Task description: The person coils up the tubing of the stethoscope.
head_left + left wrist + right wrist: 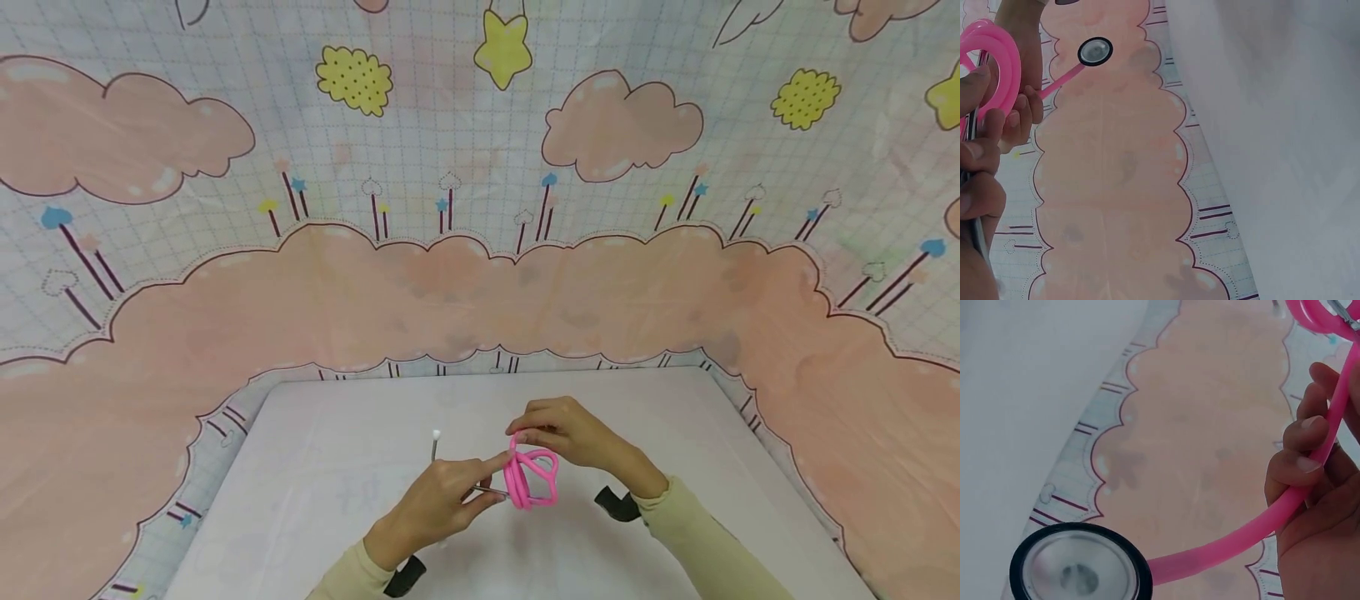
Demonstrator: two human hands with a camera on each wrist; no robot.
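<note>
A stethoscope with pink tubing [517, 485] is held above the white table, its tube wound into loops. My left hand [450, 498] pinches the loops together with the metal ear tubes; a white ear tip [437, 434] sticks up behind that hand. To the right, my right hand [572, 433] grips the tube above the loops. In the right wrist view, its fingers [1302, 434] curl round the pink tube. From there the tube runs out to the round chest piece [1079, 565], rimmed in black. The head view does not show the chest piece clearly.
A white tabletop [315, 467] lies under both hands. Behind it and along its sides spreads a cloth [480, 300] printed with clouds and stars. Black devices [617, 504] are worn at both wrists.
</note>
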